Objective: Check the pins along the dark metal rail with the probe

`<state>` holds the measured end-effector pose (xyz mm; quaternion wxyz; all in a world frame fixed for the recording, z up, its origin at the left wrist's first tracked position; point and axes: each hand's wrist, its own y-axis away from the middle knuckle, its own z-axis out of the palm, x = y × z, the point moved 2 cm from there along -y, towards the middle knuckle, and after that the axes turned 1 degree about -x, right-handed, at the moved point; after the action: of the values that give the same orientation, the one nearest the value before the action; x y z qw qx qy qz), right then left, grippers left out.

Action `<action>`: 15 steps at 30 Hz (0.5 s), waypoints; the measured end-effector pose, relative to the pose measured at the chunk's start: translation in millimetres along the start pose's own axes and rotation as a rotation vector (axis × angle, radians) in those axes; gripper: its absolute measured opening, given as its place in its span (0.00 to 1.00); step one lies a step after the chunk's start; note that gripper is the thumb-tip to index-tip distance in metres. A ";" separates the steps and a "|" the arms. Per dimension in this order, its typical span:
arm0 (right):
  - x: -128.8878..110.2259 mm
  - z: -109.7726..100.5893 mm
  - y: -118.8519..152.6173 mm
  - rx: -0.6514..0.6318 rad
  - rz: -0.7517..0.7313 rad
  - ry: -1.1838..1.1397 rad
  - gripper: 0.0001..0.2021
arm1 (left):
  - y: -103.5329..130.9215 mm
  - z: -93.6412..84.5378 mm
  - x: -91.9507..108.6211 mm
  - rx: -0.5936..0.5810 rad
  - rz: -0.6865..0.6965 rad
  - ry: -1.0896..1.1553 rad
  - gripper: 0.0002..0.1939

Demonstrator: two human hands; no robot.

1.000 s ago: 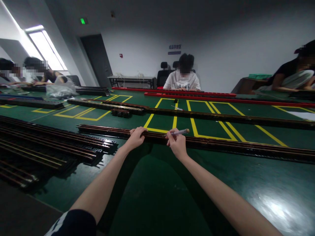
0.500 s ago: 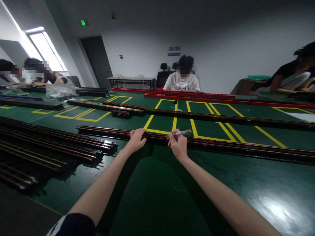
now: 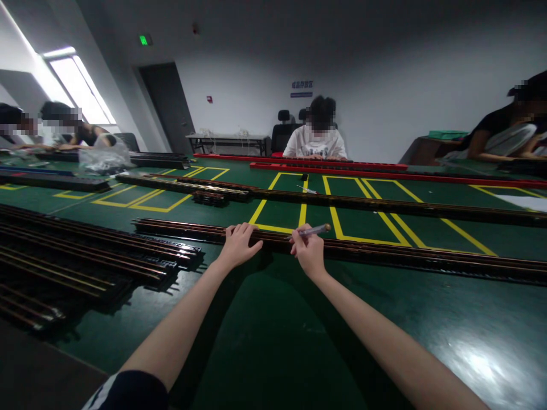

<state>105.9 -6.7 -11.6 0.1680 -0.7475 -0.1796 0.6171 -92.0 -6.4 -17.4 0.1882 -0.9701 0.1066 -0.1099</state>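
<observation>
A long dark rail with copper strips (image 3: 384,254) lies across the green table (image 3: 273,336) in front of me. My left hand (image 3: 237,245) rests on top of the rail, fingers curled over its far edge. Just to the right, my right hand (image 3: 308,251) pinches a thin pen-like tool (image 3: 314,230) with a brown knob at its end. The tool's tip is down at the rail, hidden by my fingers.
A stack of similar rails (image 3: 85,256) lies at the left. More long rails (image 3: 384,204) and red rails (image 3: 333,165) cross the table farther back, over yellow floor-style markings (image 3: 304,210). A person (image 3: 316,136) sits opposite; other people sit far left and right.
My left hand has slid slightly right along the rail and its fingers have spread a little. My right hand and the tool have barely moved.
</observation>
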 end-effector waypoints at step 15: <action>-0.8 -0.3 -0.7 -0.013 0.009 -0.008 0.23 | 0.7 -0.3 -0.7 -0.011 0.045 -0.021 0.19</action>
<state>106.0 -6.4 -10.5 0.1597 -0.7469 -0.1810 0.6196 -92.9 -7.0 -17.5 0.1863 -0.9696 0.1269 -0.0951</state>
